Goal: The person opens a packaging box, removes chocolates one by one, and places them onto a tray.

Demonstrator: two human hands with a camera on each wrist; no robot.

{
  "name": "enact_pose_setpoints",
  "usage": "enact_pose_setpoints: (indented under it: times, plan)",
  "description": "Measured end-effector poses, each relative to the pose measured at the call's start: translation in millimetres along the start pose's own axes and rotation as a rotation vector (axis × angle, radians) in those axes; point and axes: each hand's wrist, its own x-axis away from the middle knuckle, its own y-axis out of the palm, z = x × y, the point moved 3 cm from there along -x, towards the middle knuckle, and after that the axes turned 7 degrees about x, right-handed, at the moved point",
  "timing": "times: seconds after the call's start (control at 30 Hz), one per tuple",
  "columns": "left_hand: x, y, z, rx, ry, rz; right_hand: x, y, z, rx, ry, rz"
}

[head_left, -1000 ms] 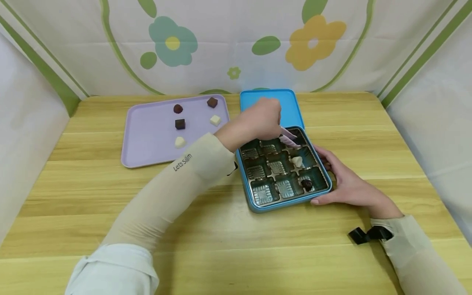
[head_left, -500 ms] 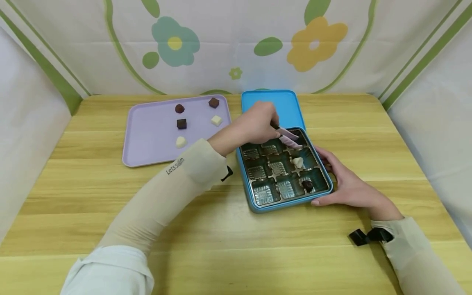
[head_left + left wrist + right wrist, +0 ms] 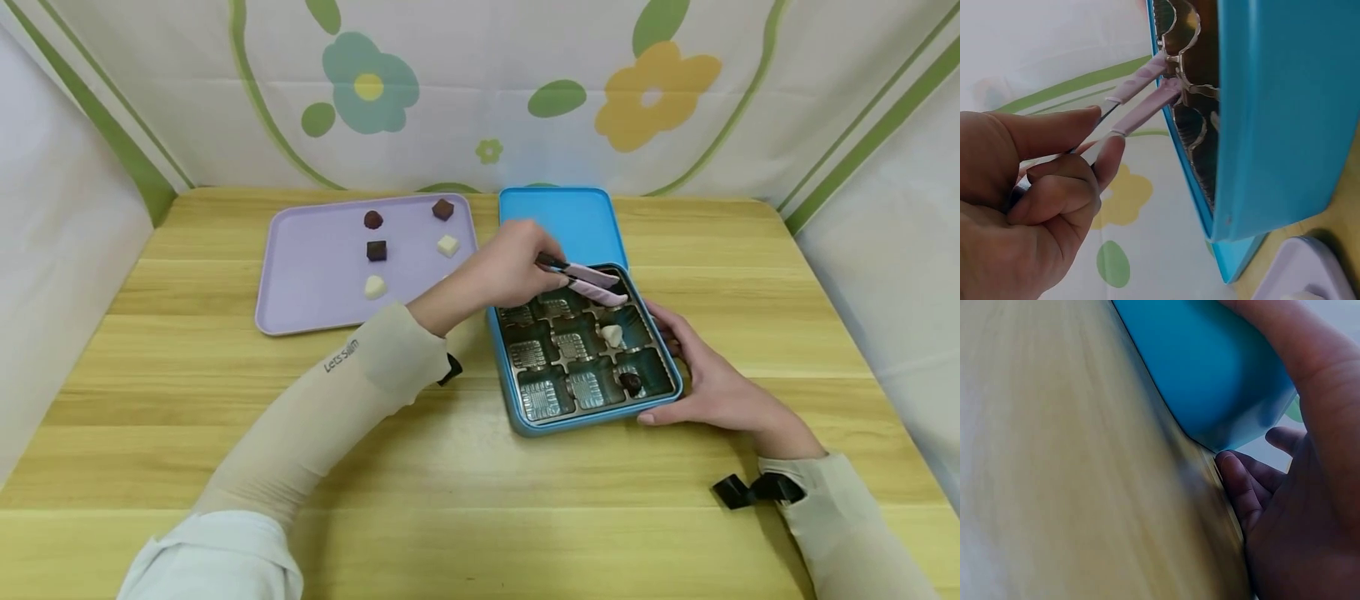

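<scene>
My left hand holds tongs with pink tips, pinched between thumb and fingers. In the left wrist view the tips stand apart at the tin's rim; no piece shows between them. Below lies the blue tin box with a divided insert. A white chocolate sits in the right column's middle compartment, a dark chocolate in the nearest one. Whether the far right compartment holds something is hard to tell behind the tongs. My right hand grips the tin's near right corner, thumb in front, fingers along the side.
A lilac tray stands left of the tin. On it are a round brown chocolate, a dark square one, a brown one and white ones. The tin's blue lid lies open behind it.
My left hand has drawn slightly back and left, and more of the tongs shows above the far right compartment. My right hand keeps its place at the tin. The head view has shifted slightly.
</scene>
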Motion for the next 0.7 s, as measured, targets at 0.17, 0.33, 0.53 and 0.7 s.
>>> enact_pose_setpoints:
  times: [0.17,0.33,0.53,0.7]
  plan:
    - [6.8,-3.0,-6.6,0.070,-0.004,0.033,-1.7,-0.4,0.5,0.004,0.001,0.001]
    - [11.4,-6.7,-9.5,0.136,-0.054,0.059,-3.3,-0.5,0.1,0.005,0.009,-0.002]
    - [17.8,-12.8,-8.9,0.175,-0.066,0.097,-4.5,-0.9,-0.8,0.018,0.021,-0.006]
    - [29.3,-22.0,-11.5,0.218,-0.050,0.142,-8.1,-0.6,0.0,0.021,0.019,-0.013]
